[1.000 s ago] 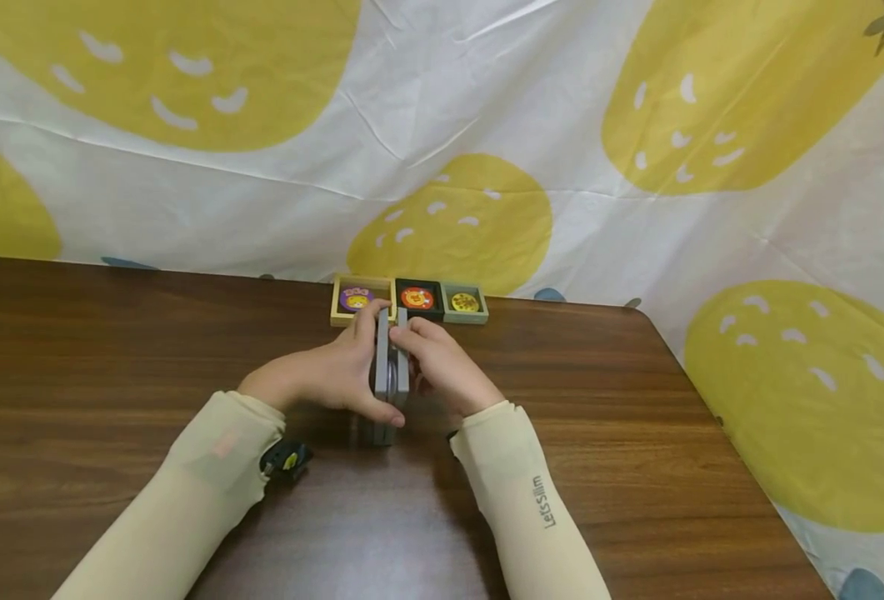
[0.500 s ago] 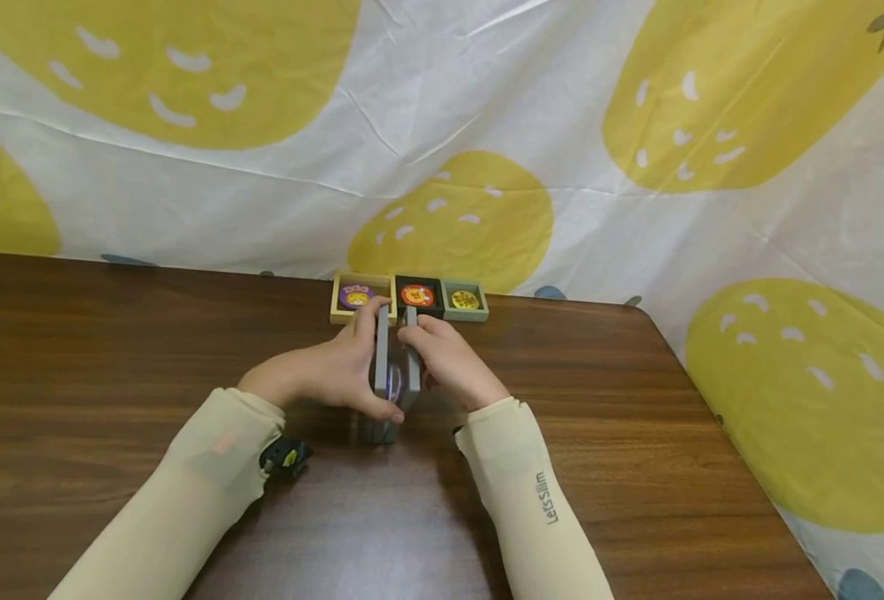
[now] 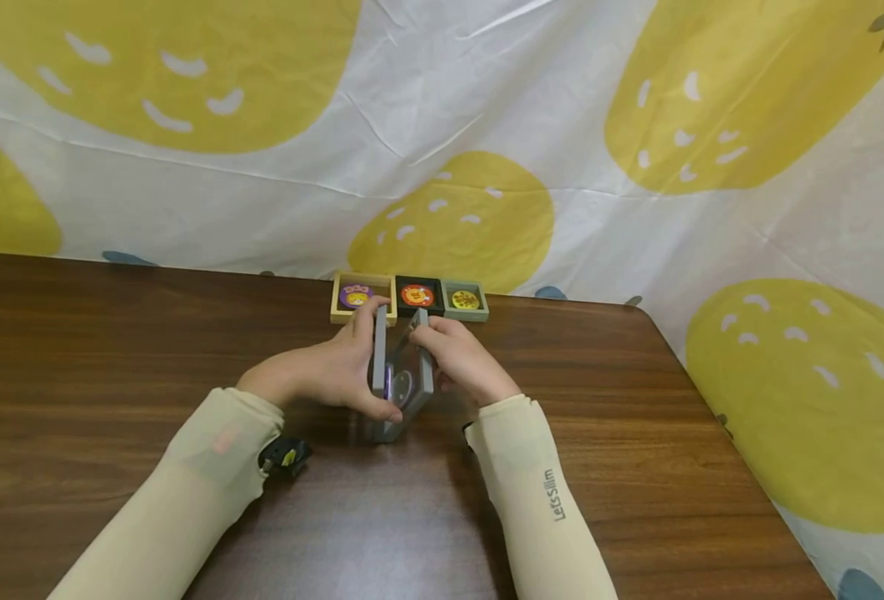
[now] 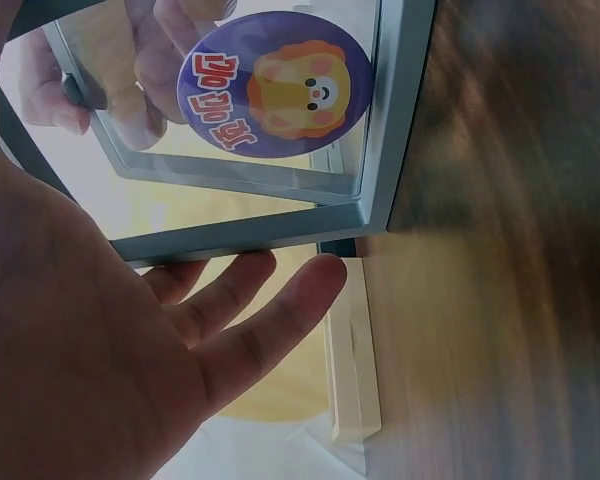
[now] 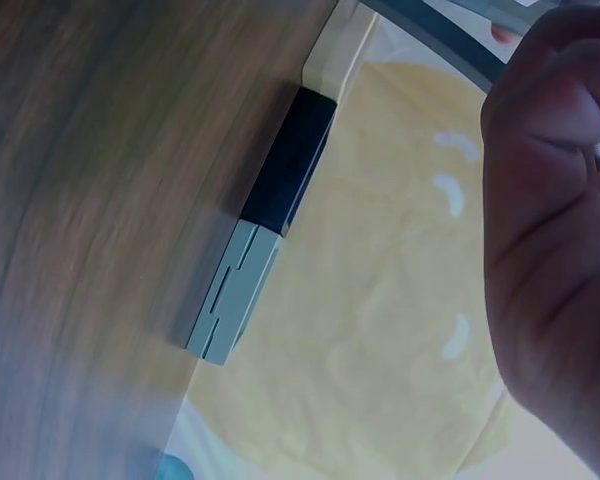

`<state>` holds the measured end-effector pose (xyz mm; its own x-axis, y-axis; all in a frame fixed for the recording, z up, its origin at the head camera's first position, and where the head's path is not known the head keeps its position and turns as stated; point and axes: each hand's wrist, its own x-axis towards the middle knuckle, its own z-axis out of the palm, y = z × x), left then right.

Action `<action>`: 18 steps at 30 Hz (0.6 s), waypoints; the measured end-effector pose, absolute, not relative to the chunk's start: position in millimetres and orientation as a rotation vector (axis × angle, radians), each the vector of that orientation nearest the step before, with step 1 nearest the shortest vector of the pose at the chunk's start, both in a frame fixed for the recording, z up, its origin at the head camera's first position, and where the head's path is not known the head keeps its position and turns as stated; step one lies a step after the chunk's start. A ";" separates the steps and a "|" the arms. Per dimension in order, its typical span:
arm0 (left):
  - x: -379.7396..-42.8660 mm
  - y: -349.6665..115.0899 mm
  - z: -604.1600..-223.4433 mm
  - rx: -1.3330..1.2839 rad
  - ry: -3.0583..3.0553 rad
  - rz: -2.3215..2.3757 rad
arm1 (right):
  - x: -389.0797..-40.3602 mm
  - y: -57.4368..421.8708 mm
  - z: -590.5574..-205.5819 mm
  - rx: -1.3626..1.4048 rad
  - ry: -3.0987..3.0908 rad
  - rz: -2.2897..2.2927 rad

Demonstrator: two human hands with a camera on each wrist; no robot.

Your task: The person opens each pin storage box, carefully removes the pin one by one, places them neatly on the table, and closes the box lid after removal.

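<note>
A grey-rimmed floating display frame [image 3: 379, 350] with clear film stands upright on the table, its two halves spread apart at the top and meeting near the bottom. Against the film in the left wrist view is a round purple badge [image 4: 290, 85] with a lion-like face and red lettering. My left hand [image 3: 337, 367] holds the left half, thumb at the near edge and fingers at the far edge. With thumb and fingers, my right hand [image 3: 467, 358] pinches the upper part of the right half [image 3: 427, 379]. The right fingertips are partly hidden.
Behind the hands, three small trays stand in a row: a pale wooden one [image 3: 337, 310], a black one [image 3: 430, 313] and a grey-green one [image 3: 467, 316], each with a round badge. The brown table [image 3: 636, 433] ends at a fruit-patterned cloth [image 3: 262, 200].
My right hand has moved right, swinging the frame's right half away from the left half and widening the gap. My left hand has hardly moved.
</note>
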<state>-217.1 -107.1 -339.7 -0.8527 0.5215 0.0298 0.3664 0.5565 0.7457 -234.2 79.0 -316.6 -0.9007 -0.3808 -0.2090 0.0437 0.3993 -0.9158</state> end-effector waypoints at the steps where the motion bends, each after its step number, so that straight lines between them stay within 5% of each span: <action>1: -217.0 -107.1 -339.8 0.749 2.593 1.176 | -234.4 79.2 -316.7 -0.294 2.274 -1.508; 18: -215.3 -108.6 -338.0 0.762 2.591 1.180 | -233.6 87.2 -314.7 -0.294 2.295 -1.454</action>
<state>-215.3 -108.6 -338.0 -0.8488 0.5276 0.0352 0.3727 0.5499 0.7474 -233.6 87.2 -314.7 -0.8953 -0.3850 -0.2242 0.0381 0.4352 -0.8995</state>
